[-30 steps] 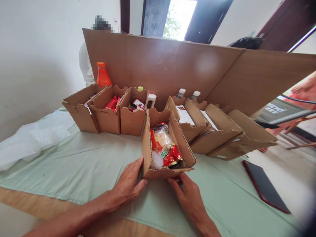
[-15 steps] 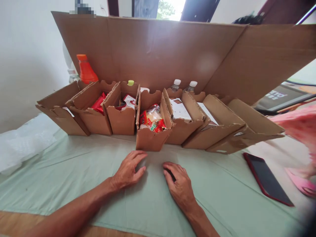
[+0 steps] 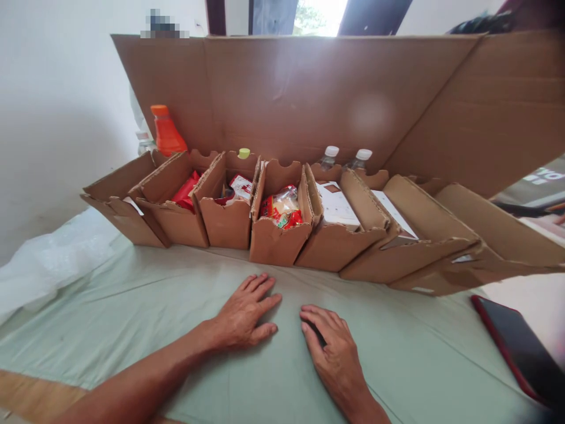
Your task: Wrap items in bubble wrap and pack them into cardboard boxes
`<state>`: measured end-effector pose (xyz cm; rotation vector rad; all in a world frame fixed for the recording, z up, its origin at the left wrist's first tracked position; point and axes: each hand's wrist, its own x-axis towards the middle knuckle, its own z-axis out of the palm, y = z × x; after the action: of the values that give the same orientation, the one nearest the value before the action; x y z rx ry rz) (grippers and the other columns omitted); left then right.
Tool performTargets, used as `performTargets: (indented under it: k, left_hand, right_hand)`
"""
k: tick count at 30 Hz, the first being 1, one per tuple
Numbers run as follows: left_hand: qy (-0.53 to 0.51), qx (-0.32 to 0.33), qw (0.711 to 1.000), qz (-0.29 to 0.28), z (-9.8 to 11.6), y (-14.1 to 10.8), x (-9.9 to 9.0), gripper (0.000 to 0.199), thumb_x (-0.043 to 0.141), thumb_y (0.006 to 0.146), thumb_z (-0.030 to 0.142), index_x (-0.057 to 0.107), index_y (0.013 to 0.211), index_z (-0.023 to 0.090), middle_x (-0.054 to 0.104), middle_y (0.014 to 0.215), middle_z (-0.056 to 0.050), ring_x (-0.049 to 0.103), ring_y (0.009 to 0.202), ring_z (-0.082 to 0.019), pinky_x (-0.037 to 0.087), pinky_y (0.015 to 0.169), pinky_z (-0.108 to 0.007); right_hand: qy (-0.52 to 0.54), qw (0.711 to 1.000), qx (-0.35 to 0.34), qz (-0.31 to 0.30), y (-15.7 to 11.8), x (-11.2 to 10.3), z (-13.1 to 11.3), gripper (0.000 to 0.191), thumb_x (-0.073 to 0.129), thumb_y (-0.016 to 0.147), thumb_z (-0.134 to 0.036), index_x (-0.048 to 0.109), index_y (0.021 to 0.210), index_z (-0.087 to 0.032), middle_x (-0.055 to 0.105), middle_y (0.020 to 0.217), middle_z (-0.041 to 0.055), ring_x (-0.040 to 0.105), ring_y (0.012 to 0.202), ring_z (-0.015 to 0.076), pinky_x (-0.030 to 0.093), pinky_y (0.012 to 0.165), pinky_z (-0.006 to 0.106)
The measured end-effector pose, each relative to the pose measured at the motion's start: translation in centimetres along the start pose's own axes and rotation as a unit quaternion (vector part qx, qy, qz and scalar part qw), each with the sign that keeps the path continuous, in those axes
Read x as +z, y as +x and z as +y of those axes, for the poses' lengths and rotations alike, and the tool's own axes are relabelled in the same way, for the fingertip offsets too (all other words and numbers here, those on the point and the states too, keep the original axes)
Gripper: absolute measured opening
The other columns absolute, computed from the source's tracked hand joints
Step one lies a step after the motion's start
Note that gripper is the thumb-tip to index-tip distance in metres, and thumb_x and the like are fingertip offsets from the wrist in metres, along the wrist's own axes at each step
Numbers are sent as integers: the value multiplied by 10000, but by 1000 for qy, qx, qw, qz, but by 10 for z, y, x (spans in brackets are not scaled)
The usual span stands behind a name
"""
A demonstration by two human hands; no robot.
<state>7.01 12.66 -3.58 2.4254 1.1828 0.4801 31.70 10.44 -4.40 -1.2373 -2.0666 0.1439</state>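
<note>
Cardboard box (image 3: 281, 244) holding red-and-clear packets (image 3: 283, 209) stands beyond both empty hands, left hand (image 3: 248, 313) spread, right hand (image 3: 334, 351) loosely curled.

Middle box (image 3: 281, 242) was pulled forward and touched by both hands; now back in the row, filling the gap between its neighbours. Left hand (image 3: 245, 317) and right hand (image 3: 336, 351) have let go, now apart from it over the green cloth (image 3: 260, 383). Left fingers more spread than a moment ago. Snack packet (image 3: 286, 207) now partly hidden by box front. Pink slipper at right gone from view.
</note>
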Motion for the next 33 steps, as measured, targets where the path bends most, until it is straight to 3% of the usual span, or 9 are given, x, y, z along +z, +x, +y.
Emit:
performTargets:
  k: [5, 9, 15, 19, 23, 26, 29, 33]
  left_hand:
    - [50, 3, 999, -11, 6, 1, -2, 674, 673, 891, 450, 529, 1481, 157, 380, 1636, -227, 314, 1540, -406, 231, 1256, -604]
    - [64, 15, 998, -11, 6, 0, 2, 664, 594, 939, 479, 492, 1502, 143, 371, 1636, -239, 303, 1539, -422, 216, 1253, -622]
    - [55, 34, 998, -12, 15, -2, -1, 643, 519, 991, 486, 442, 1535, 151, 437, 1604, -200, 287, 1544, -398, 167, 1267, -628]
    - [64, 69, 995, -37, 25, -9, -8, 697, 496, 992, 575, 459, 1516, 118, 410, 1609, -226, 269, 1543, -421, 176, 1258, -647]
    - [71, 75, 994, -42, 28, -11, -13, 712, 473, 1000, 590, 444, 1524, 109, 383, 1625, -225, 222, 1561, -423, 166, 1265, -634]
    - [61, 76, 994, -44, 26, -10, -15, 707, 458, 1007, 582, 424, 1539, 118, 386, 1632, -200, 180, 1577, -405, 159, 1268, -626]
    - [48, 76, 995, -41, 25, -10, -15, 707, 448, 1004, 597, 430, 1536, 132, 356, 1654, -186, 195, 1580, -375, 167, 1272, -597]
    - [49, 78, 995, -33, 23, -11, -12, 731, 438, 998, 619, 433, 1533, 122, 375, 1635, -215, 271, 1549, -385, 165, 1263, -600]
  right_hand:
    - [-5, 1000, -10, 10, -1, 4, 6, 208, 532, 992, -282, 732, 1029, -237, 788, 1041, 71, 733, 936, 250, 559, 796, 415]
    - [7, 999, 6, -32, 8, 4, -8, 266, 519, 985, -290, 719, 1150, -235, 778, 1123, 88, 733, 1013, 260, 577, 855, 437]
    - [96, 988, -24, -117, 77, 18, -50, 408, 464, 966, -249, 664, 1322, -249, 703, 1332, 91, 664, 1225, 242, 535, 1048, 435]
    - [123, 983, 44, -131, 120, 39, -45, 457, 503, 890, -281, 661, 1313, -211, 734, 1256, 112, 696, 1152, 256, 550, 1018, 454]
    - [105, 983, 57, -138, 128, 41, -43, 495, 519, 877, -335, 638, 1333, -181, 701, 1320, 141, 681, 1179, 284, 556, 990, 473]
    - [89, 988, 28, -126, 137, 26, -67, 465, 535, 903, -340, 633, 1337, -204, 704, 1312, 113, 685, 1153, 270, 568, 944, 421]
    - [64, 992, 4, -105, 167, 14, -104, 536, 504, 964, -311, 490, 1492, -221, 752, 1162, 75, 736, 921, 224, 573, 825, 358]
    - [-108, 979, 68, -157, 218, 18, -143, 676, 528, 973, -230, 297, 1600, -129, 783, 984, 123, 748, 886, 316, 529, 774, 396]
